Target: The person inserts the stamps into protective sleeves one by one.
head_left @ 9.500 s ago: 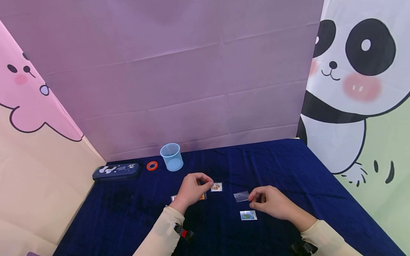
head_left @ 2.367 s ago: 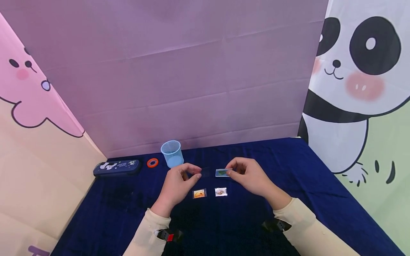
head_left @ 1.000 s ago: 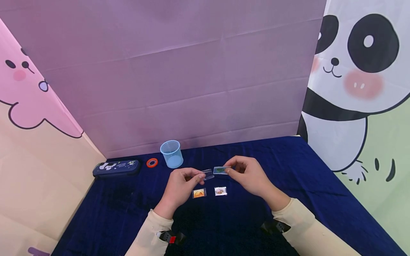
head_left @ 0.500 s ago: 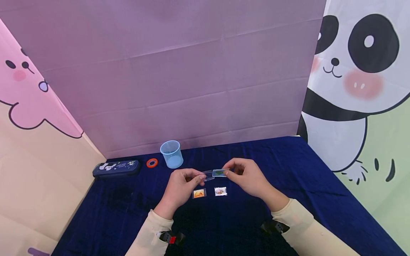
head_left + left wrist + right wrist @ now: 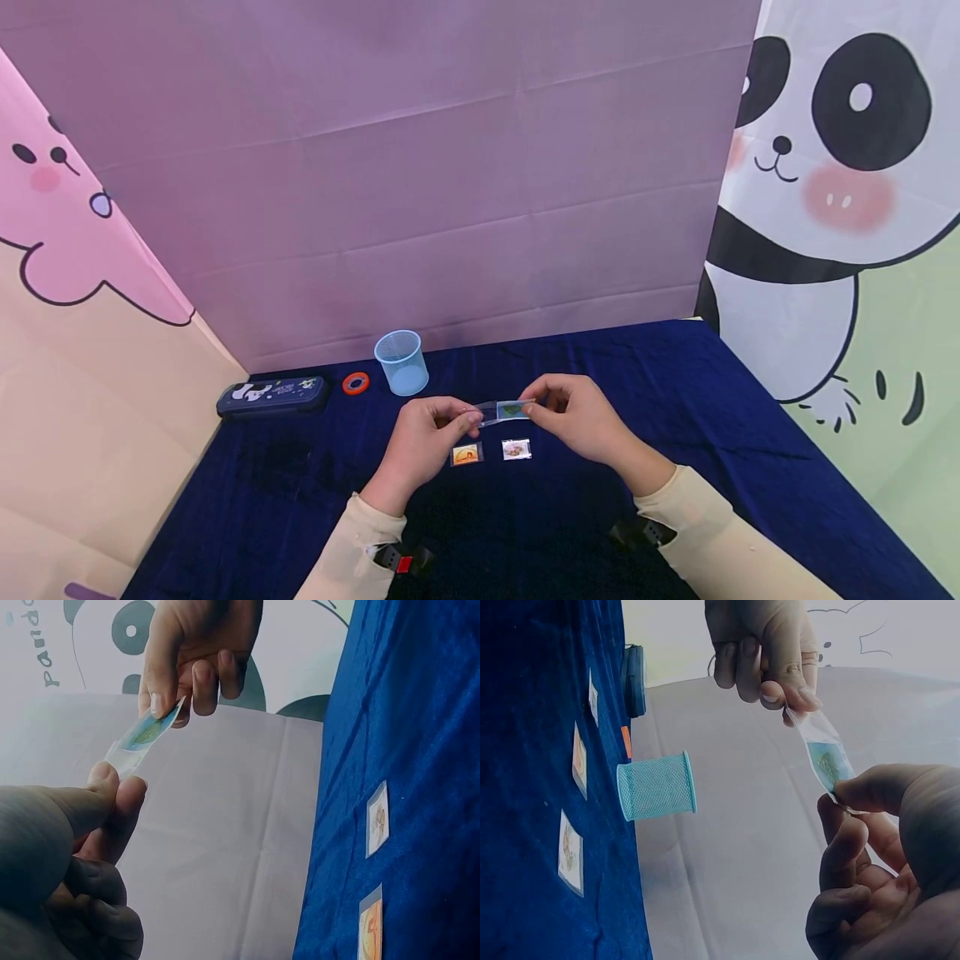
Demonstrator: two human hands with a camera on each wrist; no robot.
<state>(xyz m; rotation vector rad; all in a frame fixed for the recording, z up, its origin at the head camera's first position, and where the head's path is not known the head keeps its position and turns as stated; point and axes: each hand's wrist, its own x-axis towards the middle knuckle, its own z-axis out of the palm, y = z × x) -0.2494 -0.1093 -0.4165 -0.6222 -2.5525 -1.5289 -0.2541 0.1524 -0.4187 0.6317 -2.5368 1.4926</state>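
Observation:
My left hand (image 5: 426, 437) pinches one end of a small clear plastic sleeve (image 5: 488, 413) between thumb and forefinger. Facing it, my right hand (image 5: 583, 418) pinches the right end of a blue-green stamp (image 5: 512, 411) with a white border. The stamp's left part overlaps the sleeve's mouth and looks partly inside it; the right wrist view shows the sleeve (image 5: 807, 727) running into the stamp (image 5: 827, 763). Both are held above the cloth. Below them lie an orange stamp (image 5: 467, 454) and a whitish stamp (image 5: 516, 449), each in a clear sleeve.
A light blue mesh cup (image 5: 402, 364) stands at the back of the dark blue cloth (image 5: 600, 358), beside an orange-red tape roll (image 5: 356, 383) and a navy pencil case (image 5: 272, 396). The right wrist view shows another sleeved stamp (image 5: 592, 697) lying farther left.
Since 9.5 seconds ago, the stamp and sleeve have been picked up from the cloth. Over the last second the stamp has moved left and slightly down, from beside the sleeve to overlapping it.

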